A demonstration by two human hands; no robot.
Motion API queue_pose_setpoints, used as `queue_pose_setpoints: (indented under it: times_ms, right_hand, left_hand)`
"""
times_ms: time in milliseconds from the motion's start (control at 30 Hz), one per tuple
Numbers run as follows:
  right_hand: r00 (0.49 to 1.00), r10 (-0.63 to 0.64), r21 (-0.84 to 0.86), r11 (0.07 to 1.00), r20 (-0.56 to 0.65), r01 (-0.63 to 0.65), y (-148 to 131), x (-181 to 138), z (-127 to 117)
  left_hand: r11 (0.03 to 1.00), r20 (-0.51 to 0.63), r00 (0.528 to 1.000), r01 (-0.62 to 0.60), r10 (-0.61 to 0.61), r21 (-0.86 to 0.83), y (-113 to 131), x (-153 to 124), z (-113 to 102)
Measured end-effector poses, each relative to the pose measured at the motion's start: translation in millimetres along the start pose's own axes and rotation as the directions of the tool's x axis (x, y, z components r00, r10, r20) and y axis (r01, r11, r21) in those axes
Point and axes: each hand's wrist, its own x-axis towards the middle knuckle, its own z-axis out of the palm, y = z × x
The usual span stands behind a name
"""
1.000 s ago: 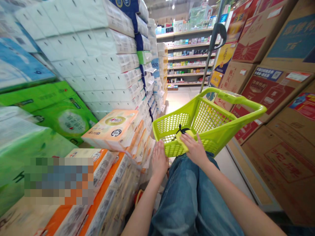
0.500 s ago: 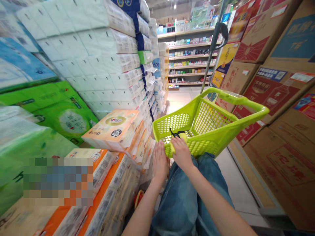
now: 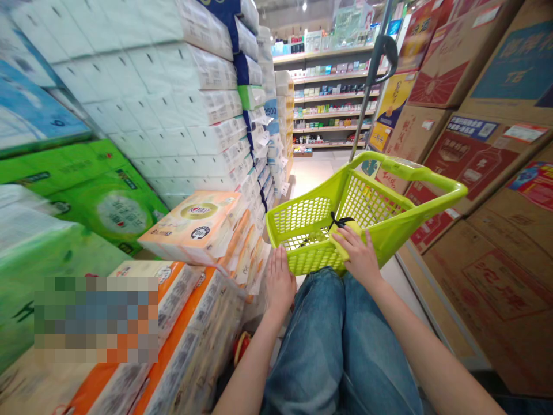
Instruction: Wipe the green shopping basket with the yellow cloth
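A lime-green shopping basket (image 3: pixel 415 178) with a tall grey pull handle (image 3: pixel 382 49) stands in front of my knees. My left hand (image 3: pixel 280 282) lies flat, fingers stretched out, against the basket's near left corner, beside an orange tissue pack (image 3: pixel 203 222). My right hand (image 3: pixel 360 256) is closed on a small yellow-green object with a black cord (image 3: pixel 345 230) at the basket's near rim.
Stacks of white, green and orange tissue packs (image 3: pixel 173 104) fill the left side. Cardboard cartons (image 3: pixel 484 155) are piled along the right. A narrow aisle floor (image 3: pixel 315 173) runs ahead to product shelves (image 3: pixel 332 86). My jeans-clad legs (image 3: pixel 337 346) fill the foreground.
My right hand with the yellow-green object has shifted right along the basket's near rim. The left hand has stayed at the corner.
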Motion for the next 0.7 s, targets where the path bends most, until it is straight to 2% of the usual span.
queue_pose_setpoints:
  times_ms: [67,167,333,400,467,567,700]
  right_hand:
    - [0.996,0.074,-0.020,0.997,-0.043,-0.075,8.8,-2.4,-0.1]
    - [0.986,0.144,0.041,0.989,-0.079,-0.141,-8.0,-2.3,11.4]
    - [0.983,0.181,0.138,0.975,-0.022,-0.177,-90.4,5.0,40.1]
    - [0.991,0.128,0.189,0.973,0.024,-0.130,-121.5,7.9,48.2]
    - [0.996,0.073,0.220,0.972,0.056,-0.084,-139.7,9.8,51.7]
    - [0.996,0.000,0.211,0.977,0.094,-0.019,-136.6,10.1,46.9]
    - [0.994,-0.043,0.123,0.992,0.104,0.030,-89.1,5.6,27.3]
  left_hand:
    - [1.000,0.002,1.000,0.005,-0.004,-0.009,1.2,-0.1,-0.2]
    - [1.000,0.007,1.000,0.001,0.000,-0.020,1.7,-0.5,-1.5]
    - [1.000,-0.001,1.000,-0.012,0.012,-0.018,-0.6,-1.6,-0.9]
    - [1.000,-0.008,1.000,-0.008,0.008,0.015,-2.5,-2.4,1.2]
    - [0.999,-0.020,1.000,-0.001,0.002,0.047,-4.4,-3.0,3.3]
    - [0.999,-0.015,1.000,-0.009,0.009,0.047,-5.5,-3.0,3.6]
    - [1.000,0.002,1.000,-0.021,0.021,0.008,-3.8,-1.8,0.4]
